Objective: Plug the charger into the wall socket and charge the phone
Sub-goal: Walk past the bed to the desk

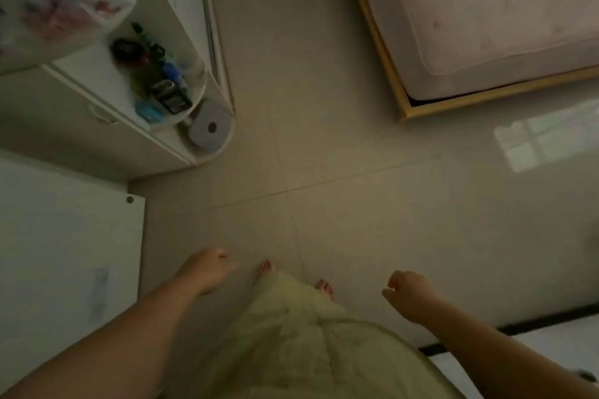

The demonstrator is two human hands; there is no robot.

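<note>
Neither charger, phone nor wall socket shows anywhere, so which way they lie from the hands, and how their long axes point, cannot be told. The left hand [207, 270], lower centre-left of the frame, and the right hand [409, 295], lower right, both hang loosely curled over the tiled floor [324, 146], holding nothing. The left is nearer the cluttered white shelf [181, 136] at upper left, probably the place to search first.

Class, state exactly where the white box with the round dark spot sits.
In the head view, the white box sits left of centre, on the rounded shelf end, beside the small blue item.
</note>
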